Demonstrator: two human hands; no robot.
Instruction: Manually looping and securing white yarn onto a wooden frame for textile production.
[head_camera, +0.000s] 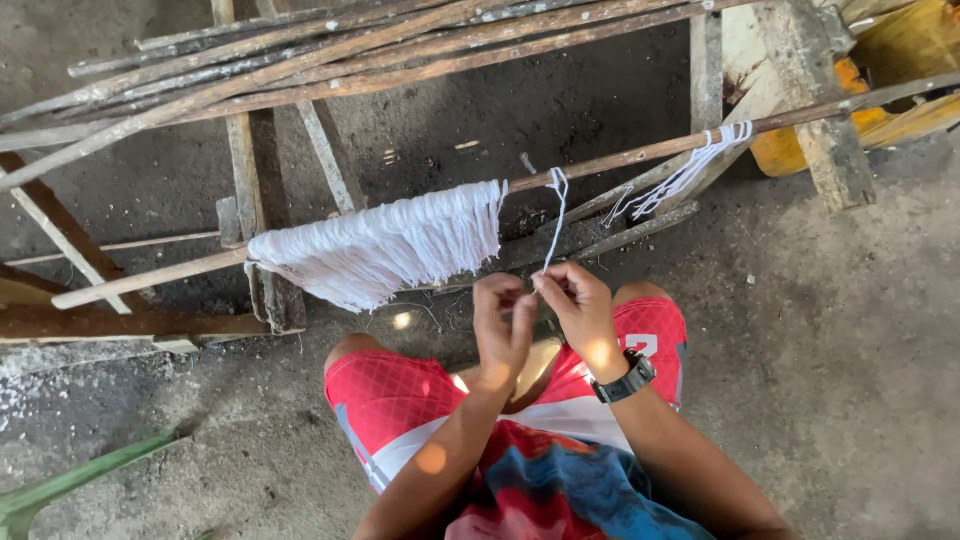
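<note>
Both hands, left hand (503, 322) and right hand (581, 306), pinched together on one limp, feather-light white thread (556, 218) hanging from the wooden rod (610, 160); best gripped near its lower end.

Both forearms reach forward from the lower edge of the view and converge above the knees (640, 300). The left hand (503, 318) is raised between the knees with fingers curled and tips pinched together. The right hand (583, 306), just beside it and nearly touching, pinches likewise, a dark watch (624, 381) on its wrist.
</note>
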